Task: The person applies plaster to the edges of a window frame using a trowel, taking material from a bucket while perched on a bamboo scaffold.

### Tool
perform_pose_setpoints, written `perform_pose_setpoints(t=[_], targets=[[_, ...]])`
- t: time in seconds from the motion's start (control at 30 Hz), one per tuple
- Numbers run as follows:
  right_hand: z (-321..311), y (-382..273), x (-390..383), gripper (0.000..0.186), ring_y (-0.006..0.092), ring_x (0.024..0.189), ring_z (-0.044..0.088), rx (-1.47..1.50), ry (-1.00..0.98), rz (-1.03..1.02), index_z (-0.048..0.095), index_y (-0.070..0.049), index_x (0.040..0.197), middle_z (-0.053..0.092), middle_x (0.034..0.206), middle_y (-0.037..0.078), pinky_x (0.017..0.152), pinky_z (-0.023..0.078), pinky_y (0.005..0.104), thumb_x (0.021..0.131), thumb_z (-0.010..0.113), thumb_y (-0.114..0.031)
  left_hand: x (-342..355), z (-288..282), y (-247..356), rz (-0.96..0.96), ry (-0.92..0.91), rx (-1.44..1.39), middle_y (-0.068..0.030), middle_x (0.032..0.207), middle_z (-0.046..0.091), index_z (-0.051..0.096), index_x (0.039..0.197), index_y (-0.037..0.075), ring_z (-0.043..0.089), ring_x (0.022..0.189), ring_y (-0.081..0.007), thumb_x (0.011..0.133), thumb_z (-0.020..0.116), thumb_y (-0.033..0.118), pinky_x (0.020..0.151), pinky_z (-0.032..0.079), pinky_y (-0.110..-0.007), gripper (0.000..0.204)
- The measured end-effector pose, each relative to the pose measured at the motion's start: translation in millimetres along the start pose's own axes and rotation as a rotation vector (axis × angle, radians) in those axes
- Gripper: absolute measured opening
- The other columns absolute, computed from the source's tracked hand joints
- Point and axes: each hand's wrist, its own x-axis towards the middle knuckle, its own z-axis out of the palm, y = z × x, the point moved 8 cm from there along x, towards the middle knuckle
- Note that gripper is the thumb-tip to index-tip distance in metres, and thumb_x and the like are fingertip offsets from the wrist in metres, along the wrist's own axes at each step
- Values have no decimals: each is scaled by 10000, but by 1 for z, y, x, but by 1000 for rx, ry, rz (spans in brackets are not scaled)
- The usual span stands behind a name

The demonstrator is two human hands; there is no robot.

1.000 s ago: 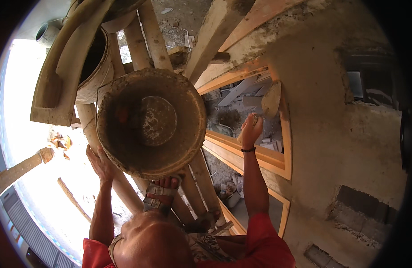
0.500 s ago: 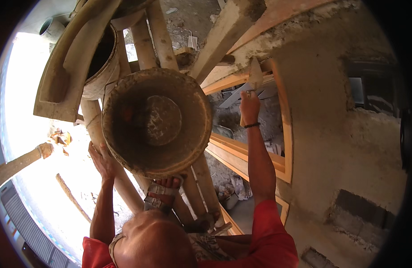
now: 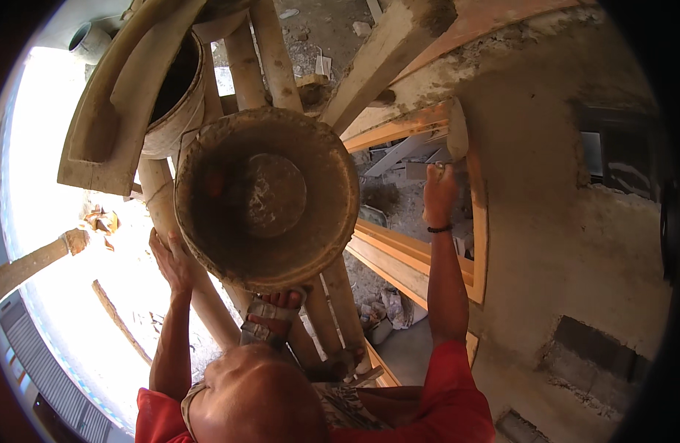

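As the head view shows, the right hand [image 3: 439,196] is closed on a trowel [image 3: 458,133] right of the bucket [image 3: 220,253], probably so that the tool reaches forward freely. Lower left of the bucket, the left hand [image 3: 174,266] has its fingers extended, perhaps for balance; whether they touch it, I cannot tell. The window frame [image 3: 480,221] right of the bucket gives open room, but near edges.

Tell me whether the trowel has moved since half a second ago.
Yes: the trowel in the right hand has shifted rightward in the picture, closer to the right side of the orange wooden frame.
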Motion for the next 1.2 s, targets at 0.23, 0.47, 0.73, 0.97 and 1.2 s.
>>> perform_pose_setpoints(t=[0.23, 0.47, 0.73, 0.97, 1.2], targets=[[70, 68, -23, 353, 456, 880, 656, -59, -264, 106, 585, 48, 1051, 678, 929, 274, 779, 503, 514, 921, 541, -278, -1, 3, -7, 11, 2, -23, -288, 1382, 442, 343, 1424, -39, 436, 1275, -434, 1016, 422, 441, 1075, 332, -474, 635], [48, 77, -27, 298, 258, 602, 643, 401, 40, 179, 570, 16, 1007, 651, 771, 152, 555, 500, 397, 948, 584, -276, -2, 5, -1, 28, -26, -21, -288, 1386, 439, 342, 1425, -37, 437, 1278, -434, 1017, 417, 454, 1068, 340, -479, 642], [51, 66, -17, 313, 240, 603, 656, 477, 184, 147, 570, 8, 1069, 659, 791, 140, 531, 511, 375, 946, 592, -279, 0, 8, -9, 83, -29, -3, -293, 1395, 431, 332, 1432, -39, 429, 1285, -437, 1017, 405, 466, 1074, 335, -481, 658], [54, 72, -9, 317, 416, 822, 668, 285, 197, 133, 555, 14, 1065, 676, 879, 229, 706, 517, 472, 942, 599, -275, 1, 7, -15, 89, -30, 23, -293, 1395, 427, 335, 1429, -46, 424, 1291, -435, 1018, 399, 462, 1077, 333, -480, 656], [68, 61, -18, 313, 469, 839, 642, 129, 177, 95, 550, 35, 1069, 666, 905, 264, 725, 504, 501, 949, 565, -254, 1, 3, -14, 79, -18, 22, -292, 1398, 424, 337, 1430, -50, 425, 1290, -433, 1018, 400, 461, 1078, 334, -476, 659]])
